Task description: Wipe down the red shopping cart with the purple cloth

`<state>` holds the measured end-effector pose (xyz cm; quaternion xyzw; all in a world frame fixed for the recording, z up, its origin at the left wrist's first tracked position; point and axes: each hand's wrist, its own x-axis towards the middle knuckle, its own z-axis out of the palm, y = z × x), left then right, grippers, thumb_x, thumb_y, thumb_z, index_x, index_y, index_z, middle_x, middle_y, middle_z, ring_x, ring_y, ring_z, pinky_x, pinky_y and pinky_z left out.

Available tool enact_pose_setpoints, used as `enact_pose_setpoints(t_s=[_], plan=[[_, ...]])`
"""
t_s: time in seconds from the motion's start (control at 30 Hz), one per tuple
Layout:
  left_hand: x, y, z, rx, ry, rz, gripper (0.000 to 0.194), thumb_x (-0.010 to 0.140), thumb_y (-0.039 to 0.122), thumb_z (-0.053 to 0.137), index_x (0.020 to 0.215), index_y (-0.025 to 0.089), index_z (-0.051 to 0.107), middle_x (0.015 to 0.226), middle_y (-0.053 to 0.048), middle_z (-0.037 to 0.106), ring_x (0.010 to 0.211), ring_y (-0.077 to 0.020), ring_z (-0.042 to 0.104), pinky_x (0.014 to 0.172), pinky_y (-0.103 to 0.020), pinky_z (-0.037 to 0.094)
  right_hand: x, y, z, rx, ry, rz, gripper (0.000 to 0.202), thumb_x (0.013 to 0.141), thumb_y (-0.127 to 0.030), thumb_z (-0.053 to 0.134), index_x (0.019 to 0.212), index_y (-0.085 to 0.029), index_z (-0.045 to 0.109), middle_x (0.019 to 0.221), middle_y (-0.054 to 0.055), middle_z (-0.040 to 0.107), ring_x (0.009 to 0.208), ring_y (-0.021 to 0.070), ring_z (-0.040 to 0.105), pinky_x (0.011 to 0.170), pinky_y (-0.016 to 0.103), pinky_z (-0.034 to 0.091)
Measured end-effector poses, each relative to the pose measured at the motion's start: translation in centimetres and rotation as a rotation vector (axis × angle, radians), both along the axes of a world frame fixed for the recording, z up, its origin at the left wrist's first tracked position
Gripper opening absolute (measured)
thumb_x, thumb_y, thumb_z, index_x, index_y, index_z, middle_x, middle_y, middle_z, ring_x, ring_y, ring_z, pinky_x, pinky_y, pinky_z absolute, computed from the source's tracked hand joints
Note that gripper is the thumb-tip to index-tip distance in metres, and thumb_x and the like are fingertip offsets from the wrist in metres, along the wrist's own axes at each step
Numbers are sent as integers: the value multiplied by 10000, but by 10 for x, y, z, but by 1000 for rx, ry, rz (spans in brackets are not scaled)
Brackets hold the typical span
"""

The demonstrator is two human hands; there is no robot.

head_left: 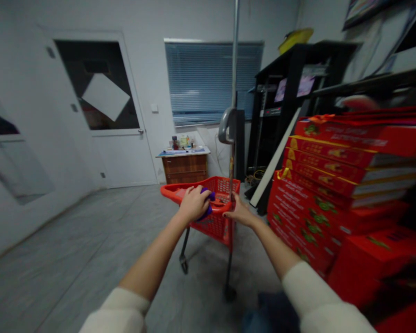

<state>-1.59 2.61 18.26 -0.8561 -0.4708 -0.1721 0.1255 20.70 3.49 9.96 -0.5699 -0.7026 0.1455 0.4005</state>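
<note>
In the head view a small red plastic shopping cart [208, 227] stands on dark legs with wheels, its basket full of holes. A tall metal pole [235, 60] rises from its near right corner, with a grey curved piece [225, 126] partway up. My left hand [195, 203] is closed on a purple cloth [205, 215], pressed to the cart's near rim. Fingers of my right hand [241, 210] curl round the rim's corner beside the pole, the thumb on the near side. Some of its fingertips are hidden behind the corner.
Stacked red boxes [308, 217] crowd the right side, close to my right arm. Behind the cart stands a wooden cabinet [185, 169] with small bottles on top. A black rack [284, 74] and a leaning pale board [275, 159] are at the back right. A white door [121, 157] is at the left.
</note>
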Motion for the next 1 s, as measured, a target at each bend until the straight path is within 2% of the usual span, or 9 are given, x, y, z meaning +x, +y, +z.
enact_pose_setpoints(t_s=[0.23, 0.3, 0.37, 0.5, 0.6, 0.7, 0.8, 0.87, 1.0], plan=[[-10, 1, -4, -11, -59, 302, 343, 940, 318, 412, 1226, 264, 594, 1171, -101, 536, 1056, -231, 566, 950, -362, 422, -60, -2, 0, -38, 21, -174, 1012, 562, -564, 781, 1399, -230, 321, 1366, 136, 503, 1296, 299, 456, 1063, 474, 310], [-12, -7, -5, -33, -43, 279, 348, 945, 329, 402, 1239, 272, 581, 1167, -98, 534, 1021, -225, 583, 884, -339, 456, -68, -3, -2, -45, 0, -206, 1020, 564, -580, 773, 1405, -235, 310, 1379, 143, 478, 1312, 309, 433, 1049, 477, 317], [-18, -13, -4, -70, -14, 173, 352, 946, 346, 407, 1257, 293, 564, 1148, -83, 535, 987, -211, 593, 831, -312, 474, -64, -4, -4, -67, -36, -194, 1002, 579, -566, 770, 1406, -241, 306, 1402, 140, 450, 1335, 304, 404, 1044, 471, 319], [-34, -11, 3, -125, 38, -36, 351, 938, 341, 438, 1263, 305, 566, 1132, -67, 541, 1003, -193, 584, 883, -299, 463, -39, -5, -8, -109, -151, -93, 903, 621, -486, 774, 1385, -275, 341, 1377, 105, 480, 1313, 275, 431, 1038, 455, 315], [-40, -3, 9, -118, 59, 48, 340, 928, 308, 440, 1228, 277, 597, 1128, -85, 549, 1027, -213, 574, 903, -324, 455, -30, -7, -14, -111, -231, -37, 842, 643, -483, 765, 1366, -297, 376, 1346, 86, 502, 1299, 270, 437, 1049, 465, 290], [-32, -4, 8, -78, 37, 225, 346, 935, 304, 403, 1216, 262, 601, 1125, -107, 555, 1039, -245, 576, 867, -355, 465, -39, -9, -24, -76, -295, -70, 830, 642, -521, 753, 1350, -283, 392, 1376, 92, 453, 1334, 280, 371, 1051, 468, 295], [-16, -18, 3, -66, 11, 331, 339, 940, 324, 378, 1176, 244, 607, 1123, -120, 557, 999, -255, 597, 816, -363, 473, -53, -10, -33, -28, -312, -186, 797, 676, -543, 711, 1347, -259, 388, 1381, 108, 426, 1337, 291, 345, 1044, 477, 312], [-3, -31, 0, -70, 22, 318, 328, 943, 330, 368, 1142, 231, 610, 1090, -118, 564, 961, -246, 608, 803, -358, 470, -58, -11, -37, 1, -313, -225, 753, 701, -530, 685, 1339, -254, 395, 1374, 111, 435, 1327, 290, 354, 1049, 477, 308], [16, -44, 1, -69, 81, 151, 319, 939, 333, 373, 1163, 222, 571, 1041, -108, 587, 939, -240, 616, 810, -363, 469, -60, -16, -37, 21, -301, -231, 644, 759, -471, 616, 1327, -250, 407, 1374, 103, 464, 1329, 262, 367, 1078, 451, 272]])
